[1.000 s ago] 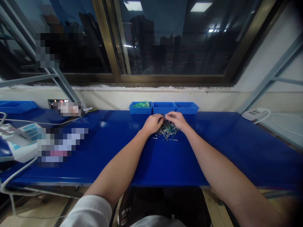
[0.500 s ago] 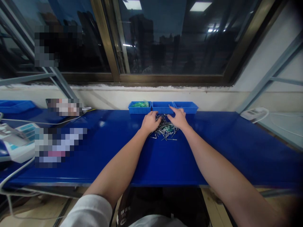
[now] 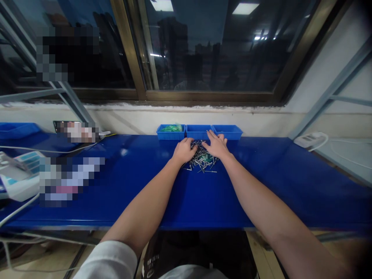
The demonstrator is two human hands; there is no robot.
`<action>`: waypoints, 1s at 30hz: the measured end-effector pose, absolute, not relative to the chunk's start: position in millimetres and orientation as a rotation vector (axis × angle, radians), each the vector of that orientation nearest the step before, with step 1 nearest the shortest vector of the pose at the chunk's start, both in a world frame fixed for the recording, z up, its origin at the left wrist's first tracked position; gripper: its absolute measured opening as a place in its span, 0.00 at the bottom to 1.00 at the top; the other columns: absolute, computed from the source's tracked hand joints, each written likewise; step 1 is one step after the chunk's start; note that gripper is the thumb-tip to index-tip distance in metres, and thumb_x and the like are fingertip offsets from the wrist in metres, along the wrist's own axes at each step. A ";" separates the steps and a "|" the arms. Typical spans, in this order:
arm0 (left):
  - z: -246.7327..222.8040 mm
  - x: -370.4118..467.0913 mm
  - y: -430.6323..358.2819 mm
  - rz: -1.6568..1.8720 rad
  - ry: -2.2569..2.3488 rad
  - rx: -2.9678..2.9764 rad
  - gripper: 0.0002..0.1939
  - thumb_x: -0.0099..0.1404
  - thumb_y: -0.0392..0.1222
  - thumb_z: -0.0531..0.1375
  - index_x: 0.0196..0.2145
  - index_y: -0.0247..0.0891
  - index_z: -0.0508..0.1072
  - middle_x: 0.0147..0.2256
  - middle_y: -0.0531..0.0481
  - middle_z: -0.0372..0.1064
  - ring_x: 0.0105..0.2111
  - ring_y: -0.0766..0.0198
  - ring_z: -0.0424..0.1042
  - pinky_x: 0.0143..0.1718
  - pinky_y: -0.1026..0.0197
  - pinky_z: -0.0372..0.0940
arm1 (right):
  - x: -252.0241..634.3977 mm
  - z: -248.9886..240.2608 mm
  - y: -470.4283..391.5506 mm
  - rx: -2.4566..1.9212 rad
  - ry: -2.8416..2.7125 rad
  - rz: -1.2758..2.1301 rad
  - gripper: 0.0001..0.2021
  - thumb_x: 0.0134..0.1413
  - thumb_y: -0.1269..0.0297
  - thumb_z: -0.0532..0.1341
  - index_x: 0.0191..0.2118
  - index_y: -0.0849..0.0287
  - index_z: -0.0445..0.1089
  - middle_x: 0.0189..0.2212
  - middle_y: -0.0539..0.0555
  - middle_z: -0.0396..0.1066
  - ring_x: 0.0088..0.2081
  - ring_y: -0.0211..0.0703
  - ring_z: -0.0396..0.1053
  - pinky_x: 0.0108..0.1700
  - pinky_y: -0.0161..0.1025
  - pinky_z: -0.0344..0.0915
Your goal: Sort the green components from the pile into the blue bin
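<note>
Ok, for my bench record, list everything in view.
metal pins: many, silver, between hands
item: one, green, among pins
small bins: three, blue, table's back
plastic bundle: one, green, left small bin
other bin: one, blue, far left
left device: one, white-teal
right device: one, white
table: one, blue, beneath
window: one, brown-framed, behind
frames: two, grey, either side
cables: several, white, both sides
blurred patches: several, mixed, left
left hand, right hand: two, bare, at pins

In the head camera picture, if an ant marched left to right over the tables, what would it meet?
Far-left blue tray → phone → left hand → pile of thin metal rivets → right hand → white device with a cable.
</note>
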State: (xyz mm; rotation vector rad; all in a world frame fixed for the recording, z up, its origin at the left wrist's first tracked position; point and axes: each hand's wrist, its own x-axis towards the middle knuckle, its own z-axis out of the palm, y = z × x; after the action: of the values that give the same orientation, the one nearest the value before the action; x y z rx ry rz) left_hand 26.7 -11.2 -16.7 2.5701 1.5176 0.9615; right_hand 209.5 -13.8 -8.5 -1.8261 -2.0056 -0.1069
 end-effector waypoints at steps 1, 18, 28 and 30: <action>-16.3 26.8 -11.6 0.949 1.522 2.571 0.18 0.64 0.47 0.53 0.49 0.36 0.66 0.44 0.43 0.68 0.44 0.56 0.69 0.47 0.56 0.63 | 209.3 -8.8 -13.6 -1.834 -2.012 -0.097 0.35 0.53 0.43 0.48 0.64 0.53 0.47 0.65 0.54 0.43 0.52 0.64 0.51 0.49 0.59 0.53; -14.8 24.5 -12.4 0.812 1.544 2.610 0.18 0.63 0.47 0.52 0.48 0.37 0.67 0.46 0.44 0.68 0.46 0.56 0.68 0.47 0.58 0.63 | 212.7 -12.7 -17.5 -1.735 -1.874 -0.147 0.24 0.52 0.53 0.54 0.54 0.58 0.63 0.55 0.61 0.58 0.53 0.58 0.52 0.52 0.54 0.54; -22.1 24.8 -9.0 0.713 1.421 2.670 0.19 0.65 0.47 0.51 0.50 0.36 0.68 0.52 0.41 0.66 0.53 0.56 0.64 0.53 0.56 0.59 | 212.5 -18.0 -20.1 -1.718 -2.069 0.211 0.13 0.50 0.54 0.58 0.37 0.55 0.74 0.39 0.56 0.69 0.43 0.46 0.65 0.46 0.42 0.59; -22.4 25.2 -9.4 0.688 1.414 2.673 0.19 0.65 0.47 0.51 0.49 0.36 0.68 0.52 0.41 0.66 0.52 0.56 0.65 0.52 0.56 0.59 | 210.2 -17.5 -20.7 -1.671 -2.078 0.227 0.10 0.50 0.58 0.58 0.34 0.56 0.74 0.36 0.55 0.70 0.40 0.44 0.67 0.44 0.39 0.61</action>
State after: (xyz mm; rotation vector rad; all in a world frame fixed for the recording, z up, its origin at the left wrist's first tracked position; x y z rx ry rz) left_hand 25.2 -9.4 -22.4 2.6734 1.4142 0.6884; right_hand 210.2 -20.7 -17.5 -1.6708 -2.0776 0.2274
